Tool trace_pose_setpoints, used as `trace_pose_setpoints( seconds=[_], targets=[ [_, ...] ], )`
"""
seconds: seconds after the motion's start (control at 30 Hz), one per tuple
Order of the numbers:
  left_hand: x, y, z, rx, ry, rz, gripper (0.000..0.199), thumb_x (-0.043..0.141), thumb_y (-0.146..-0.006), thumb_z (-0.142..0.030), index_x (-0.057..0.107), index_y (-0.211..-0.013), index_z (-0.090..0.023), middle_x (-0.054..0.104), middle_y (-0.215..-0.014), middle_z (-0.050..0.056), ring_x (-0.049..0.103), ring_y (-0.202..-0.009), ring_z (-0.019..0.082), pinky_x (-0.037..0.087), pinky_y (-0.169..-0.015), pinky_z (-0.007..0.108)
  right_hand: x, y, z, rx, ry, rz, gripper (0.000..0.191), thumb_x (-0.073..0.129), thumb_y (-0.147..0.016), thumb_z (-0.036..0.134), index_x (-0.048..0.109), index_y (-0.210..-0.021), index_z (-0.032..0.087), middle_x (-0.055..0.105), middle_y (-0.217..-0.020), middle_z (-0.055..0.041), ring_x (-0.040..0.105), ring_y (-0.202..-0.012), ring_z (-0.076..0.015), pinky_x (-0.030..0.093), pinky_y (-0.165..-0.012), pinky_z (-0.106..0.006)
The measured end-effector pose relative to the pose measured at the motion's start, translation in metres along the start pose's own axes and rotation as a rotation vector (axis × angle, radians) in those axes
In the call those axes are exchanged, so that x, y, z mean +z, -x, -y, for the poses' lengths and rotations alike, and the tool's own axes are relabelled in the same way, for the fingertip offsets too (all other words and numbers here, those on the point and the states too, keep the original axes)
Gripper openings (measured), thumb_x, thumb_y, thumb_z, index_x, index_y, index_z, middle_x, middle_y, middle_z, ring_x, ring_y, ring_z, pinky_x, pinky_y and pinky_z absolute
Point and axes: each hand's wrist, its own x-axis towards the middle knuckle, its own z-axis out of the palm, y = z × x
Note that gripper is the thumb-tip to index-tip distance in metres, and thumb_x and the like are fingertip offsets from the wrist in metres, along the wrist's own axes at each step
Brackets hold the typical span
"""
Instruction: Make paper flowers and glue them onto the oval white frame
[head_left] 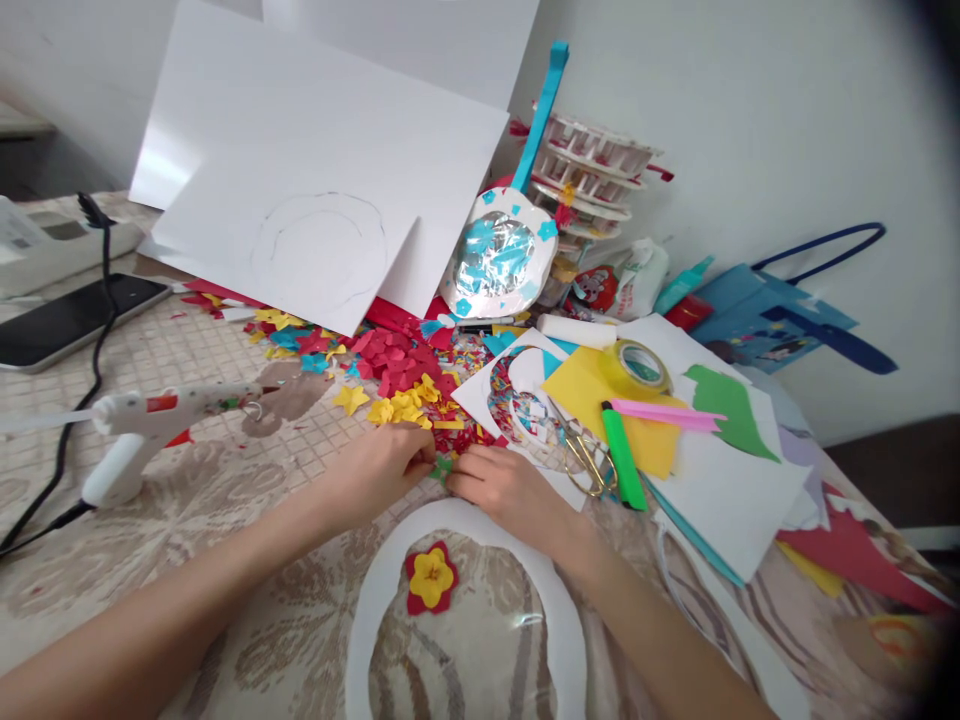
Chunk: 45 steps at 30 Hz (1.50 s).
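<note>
Far left, one smartphone (67, 318) lies flat, a black cord (109, 275) trailing across it, and one white glue gun (154, 425) on the tablecloth (75, 570), nozzle pointing right. Behind, at least two white boards (337, 130) lean up and block my view of the back; one carries two pencilled curves. Below them come the loose paper flowers, red (394, 362), yellow (409, 402) and blue, too heaped to count.

And here's my left hand (386, 465), thumb and forefinger drawn narrow, right at one small green paper piece (442, 466). That piece sits between both hands, just beyond one white paper ring (365, 620); inside the ring, one red-and-yellow paper flower (433, 580). My right hand (502, 490) is on the other side, fingers bent together at the green piece; I can't tell which hand grips it.

Crowding my right wrist: one pair of gold scissors (589, 462), one green marker (624, 460), one tape roll (637, 365) on yellow paper (592, 385). Behind them, one blue-handled disc (480, 215), then, far right, one blue bag (757, 320).
</note>
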Motion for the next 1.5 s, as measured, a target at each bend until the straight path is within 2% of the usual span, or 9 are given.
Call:
trace_pose_setpoints(
  seconds=[0.2, 0.33, 0.47, 0.6, 0.77, 1.0, 1.13, 1.3, 1.5],
  targets=[
    [-0.002, -0.001, -0.003, -0.01, 0.006, 0.006, 0.012, 0.049, -0.078, -0.016, 0.058, -0.07, -0.015, 0.062, -0.07, 0.003, 0.052, -0.062, 0.013, 0.035, -0.055, 0.022, 0.006, -0.001, 0.001, 0.009, 0.026, -0.025, 0.013, 0.047, -0.092, 0.014, 0.06, -0.088, 0.015, 0.058, -0.088, -0.0058, 0.051, -0.085, -0.0202, 0.044, -0.073, -0.031],
    [-0.005, 0.0, -0.003, -0.004, 0.034, 0.011, 0.012, 0.049, -0.078, -0.017, 0.06, -0.072, -0.015, 0.062, -0.07, 0.002, 0.052, -0.06, 0.012, 0.035, -0.055, 0.022, 0.011, 0.002, 0.0, 0.093, -0.034, -0.135, 0.016, 0.044, -0.092, 0.011, 0.059, -0.086, 0.015, 0.057, -0.086, -0.0066, 0.051, -0.085, -0.0206, 0.045, -0.073, -0.032],
    [-0.008, 0.002, -0.004, -0.01, 0.107, 0.04, 0.014, 0.05, -0.079, -0.018, 0.063, -0.077, -0.016, 0.063, -0.07, 0.002, 0.054, -0.061, 0.012, 0.036, -0.056, 0.022, 0.008, 0.009, 0.002, 0.167, -0.207, -0.258, 0.014, 0.045, -0.092, 0.013, 0.058, -0.089, 0.016, 0.058, -0.089, -0.0074, 0.053, -0.087, -0.0198, 0.046, -0.077, -0.032],
    [-0.01, 0.005, -0.008, 0.001, 0.222, 0.126, 0.014, 0.051, -0.079, -0.021, 0.063, -0.077, -0.016, 0.064, -0.071, 0.001, 0.055, -0.062, 0.013, 0.038, -0.056, 0.022, 0.0, 0.019, 0.016, 0.225, -0.424, -0.318, 0.013, 0.045, -0.091, 0.012, 0.057, -0.091, 0.017, 0.058, -0.09, -0.0068, 0.055, -0.088, -0.0182, 0.046, -0.079, -0.031],
    [-0.01, 0.006, -0.016, 0.049, 0.356, 0.206, 0.012, 0.055, -0.078, -0.02, 0.064, -0.082, -0.015, 0.062, -0.069, -0.001, 0.053, -0.061, 0.011, 0.038, -0.055, 0.02, -0.005, 0.022, 0.031, 0.362, -0.679, -0.416, 0.013, 0.051, -0.084, 0.007, 0.058, -0.086, 0.018, 0.058, -0.084, -0.0033, 0.057, -0.078, -0.0146, 0.046, -0.068, -0.025],
    [-0.008, 0.004, -0.018, 0.059, 0.434, 0.191, 0.008, 0.057, -0.076, -0.019, 0.064, -0.078, -0.015, 0.061, -0.066, -0.002, 0.05, -0.059, 0.009, 0.036, -0.053, 0.018, -0.002, 0.015, 0.032, 0.616, -0.929, -0.374, 0.011, 0.052, -0.081, 0.01, 0.059, -0.084, 0.018, 0.062, -0.08, -0.0015, 0.058, -0.072, -0.0132, 0.045, -0.06, -0.023],
    [-0.006, 0.004, -0.018, 0.064, 0.407, 0.159, 0.013, 0.053, -0.079, -0.018, 0.064, -0.074, -0.015, 0.059, -0.063, -0.002, 0.047, -0.057, 0.008, 0.034, -0.052, 0.018, 0.001, 0.015, 0.032, 0.666, -1.058, -0.357, 0.01, 0.052, -0.082, 0.014, 0.06, -0.087, 0.018, 0.062, -0.08, -0.0012, 0.059, -0.072, -0.0131, 0.046, -0.061, -0.023],
    [-0.008, 0.003, -0.018, 0.059, 0.428, 0.145, 0.012, 0.052, -0.079, -0.018, 0.064, -0.079, -0.015, 0.06, -0.066, -0.002, 0.048, -0.057, 0.008, 0.035, -0.052, 0.018, 0.004, 0.017, 0.03, 0.725, -1.324, -0.357, 0.012, 0.052, -0.086, 0.028, 0.058, -0.089, 0.018, 0.058, -0.07, 0.0011, 0.055, -0.058, -0.0104, 0.044, -0.05, -0.021],
    [-0.008, 0.002, -0.017, 0.072, 0.416, 0.143, 0.011, 0.053, -0.079, -0.018, 0.064, -0.08, -0.015, 0.06, -0.066, -0.002, 0.049, -0.058, 0.009, 0.036, -0.053, 0.019, 0.009, 0.016, 0.031, 0.741, -1.355, -0.39, 0.01, 0.064, -0.078, 0.021, 0.058, -0.084, 0.018, 0.058, -0.076, 0.0013, 0.055, -0.065, -0.0097, 0.044, -0.055, -0.019]
  ],
)
